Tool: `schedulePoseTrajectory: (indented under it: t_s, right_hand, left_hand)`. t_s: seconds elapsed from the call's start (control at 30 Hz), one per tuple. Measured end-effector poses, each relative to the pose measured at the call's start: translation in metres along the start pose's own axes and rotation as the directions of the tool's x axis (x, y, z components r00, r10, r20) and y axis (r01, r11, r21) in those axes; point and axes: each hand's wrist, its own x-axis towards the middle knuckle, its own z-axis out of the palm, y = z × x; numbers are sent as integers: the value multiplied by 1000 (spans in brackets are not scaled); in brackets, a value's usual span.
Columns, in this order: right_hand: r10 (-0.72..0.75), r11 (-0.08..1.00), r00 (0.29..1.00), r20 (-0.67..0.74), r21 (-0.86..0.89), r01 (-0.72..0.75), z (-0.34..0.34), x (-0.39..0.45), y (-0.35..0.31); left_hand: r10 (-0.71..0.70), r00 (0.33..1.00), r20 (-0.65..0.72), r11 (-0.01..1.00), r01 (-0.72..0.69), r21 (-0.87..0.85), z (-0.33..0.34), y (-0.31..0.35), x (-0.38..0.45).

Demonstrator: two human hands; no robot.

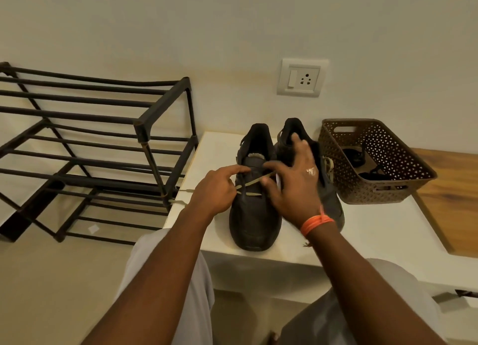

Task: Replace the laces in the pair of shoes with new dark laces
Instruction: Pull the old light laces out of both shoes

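Left shoe [254,189] of the dark pair sits on the white surface [375,223], toe toward the person, with an old pale olive lace [254,181] crossing its lower eyelets; a slack run of that lace [181,202] trails off the surface edge to the left. Left hand [217,189] has fingers curled, pinching the lace at the shoe's left side, index finger stretched out over the tongue. Right hand [294,179] rests across both shoes, thumb and a finger nipping the lace's right end, other fingers spread loose toward the collar of the right shoe [333,197], which stands touching the first and keeps its own pale lace. Lace looks thin, flat, limp and light; likely slides easily but snags at eyelets, so best taken near the eyelet crossing or at the tip and pulled one row at a time. Shoe looks soft-uppered and light, may shift when pulled, so steady it at the collar or heel. Just beside the pair on the right, a brown perforated basket [336,148] holds dark items, possibly the new laces, can't tell. Black metal shoe rack [144,127] stands left on the floor; wall socket [301,78] above.
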Motion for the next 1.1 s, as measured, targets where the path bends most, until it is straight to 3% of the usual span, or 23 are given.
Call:
schedulePoseTrajectory:
  t_s: [0.1,0.2,0.3,0.37,0.43,0.57,0.67,0.77,0.87,0.93,1.0,1.1]
  right_hand:
    - [-89,993,988,123,-68,98,25,-3,-10]
    - [-100,993,995,20,-61,101,21,0,-6]
    - [118,993,981,-152,1,-119,-11,6,10]
    - [299,952,918,-262,11,-307,-32,8,23]
    - [345,930,895,-282,-29,-367,-35,7,26]
    - [57,995,994,-98,-70,-64,-4,3,2]
    - [-69,992,996,62,-106,75,19,0,-11]
    - [-46,993,999,7,-105,47,17,0,-8]
    - [145,983,963,-226,-77,-167,-15,10,12]
    - [241,966,929,-280,-24,-258,-31,12,25]
    - [212,976,956,-202,-4,-217,-29,10,25]
    - [-3,997,1000,-5,-78,2,-4,3,4]
  left_hand:
    - [-2,1000,8,999,2,-32,2,-1,-1]
    - [-30,1000,5,998,31,-46,1,-5,1]
    - [-43,999,2,998,43,-51,1,-5,6]
    - [-67,998,-12,993,66,-95,1,-4,8]
    - [-71,997,-25,991,67,-115,3,-3,10]
    - [-70,997,-25,988,66,-142,4,-4,10]
    - [-66,998,-11,986,63,-154,3,-6,9]
    - [-65,998,-13,989,62,-136,3,-7,9]
    - [-66,998,-26,990,62,-123,2,-6,10]
    - [-69,997,-34,989,64,-137,2,-4,9]
    - [-62,998,-33,988,57,-143,3,-3,9]
    - [-52,998,-27,989,48,-138,3,-3,8]
